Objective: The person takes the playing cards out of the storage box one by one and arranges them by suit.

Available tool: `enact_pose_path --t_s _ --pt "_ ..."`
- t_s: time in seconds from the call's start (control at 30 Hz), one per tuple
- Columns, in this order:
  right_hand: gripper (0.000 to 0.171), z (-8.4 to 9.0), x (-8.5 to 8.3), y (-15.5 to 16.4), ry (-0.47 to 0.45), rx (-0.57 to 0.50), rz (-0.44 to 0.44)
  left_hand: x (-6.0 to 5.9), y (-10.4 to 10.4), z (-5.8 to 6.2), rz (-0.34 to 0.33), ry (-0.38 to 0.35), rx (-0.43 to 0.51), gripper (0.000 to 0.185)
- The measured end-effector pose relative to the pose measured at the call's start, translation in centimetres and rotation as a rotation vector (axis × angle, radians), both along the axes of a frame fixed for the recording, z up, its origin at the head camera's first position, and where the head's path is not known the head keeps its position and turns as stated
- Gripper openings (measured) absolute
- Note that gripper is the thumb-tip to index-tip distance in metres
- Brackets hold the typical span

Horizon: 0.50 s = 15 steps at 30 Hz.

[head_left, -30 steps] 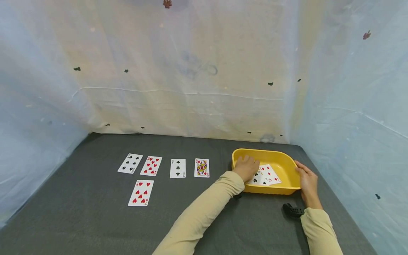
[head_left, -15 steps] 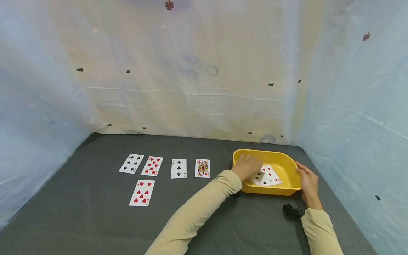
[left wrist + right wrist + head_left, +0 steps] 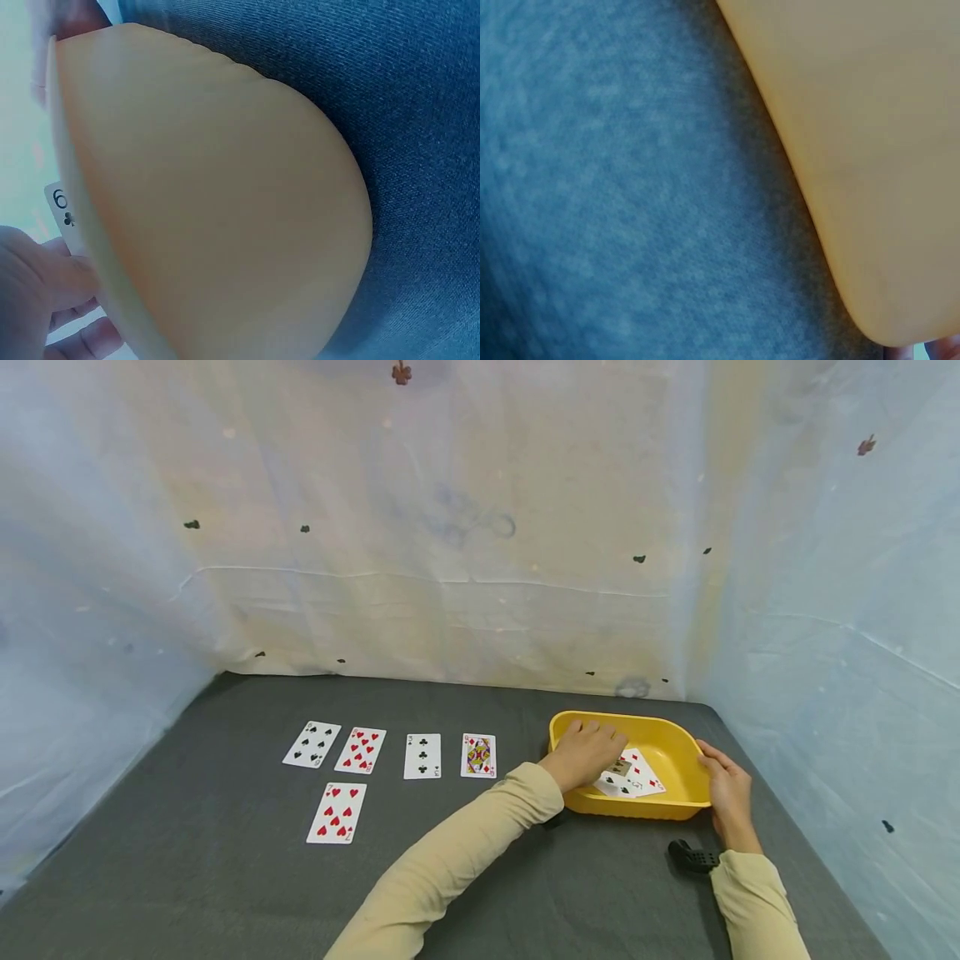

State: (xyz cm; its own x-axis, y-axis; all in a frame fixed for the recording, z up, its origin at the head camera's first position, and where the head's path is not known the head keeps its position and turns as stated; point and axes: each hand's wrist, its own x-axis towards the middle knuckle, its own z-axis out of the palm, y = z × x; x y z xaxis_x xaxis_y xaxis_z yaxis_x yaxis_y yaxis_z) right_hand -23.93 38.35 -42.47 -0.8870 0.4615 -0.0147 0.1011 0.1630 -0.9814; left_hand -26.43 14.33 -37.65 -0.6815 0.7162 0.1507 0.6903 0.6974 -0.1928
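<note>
My left hand [image 3: 588, 752] reaches into a yellow plastic tray [image 3: 678, 768] on the right of the table in the head view. Its thumb and fingers pinch a six of clubs [image 3: 61, 206], whose corner shows behind the tray's rim in the left wrist view. Loose playing cards [image 3: 633, 783], one a diamond card, lie overlapped on the tray's floor, partly hidden by that hand. At the opposite end, my right hand [image 3: 729, 789] grips the tray's rim, thumb on top and palm outside. The right wrist view shows mostly the tray's outer wall [image 3: 900, 172].
Left of the tray, a spade card [image 3: 312, 744], a heart card [image 3: 361, 751], a three of clubs [image 3: 422, 756] and a diamond face card [image 3: 478, 756] form a row. Below it lies a seven of hearts [image 3: 337, 813]. Light cloth walls [image 3: 450, 543] enclose the dark-covered table [image 3: 225, 877].
The left hand has shifted slightly right inside the tray, and a card has come to show beneath its fingers. The right hand keeps its grip on the rim.
</note>
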Motion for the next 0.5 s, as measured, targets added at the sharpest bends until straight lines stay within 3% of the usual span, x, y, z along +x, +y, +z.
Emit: enact_pose_path --t_s 0.23,0.5 --pt "0.045 0.0 -0.2 0.0 -0.013 0.022 -0.004 0.2 -0.7 0.5 -0.023 0.021 0.038 0.024" --pt "0.045 0.0 -0.2 0.0 -0.015 0.04 -0.007 0.3 -1.9 0.9 -0.039 0.007 0.157 0.023"
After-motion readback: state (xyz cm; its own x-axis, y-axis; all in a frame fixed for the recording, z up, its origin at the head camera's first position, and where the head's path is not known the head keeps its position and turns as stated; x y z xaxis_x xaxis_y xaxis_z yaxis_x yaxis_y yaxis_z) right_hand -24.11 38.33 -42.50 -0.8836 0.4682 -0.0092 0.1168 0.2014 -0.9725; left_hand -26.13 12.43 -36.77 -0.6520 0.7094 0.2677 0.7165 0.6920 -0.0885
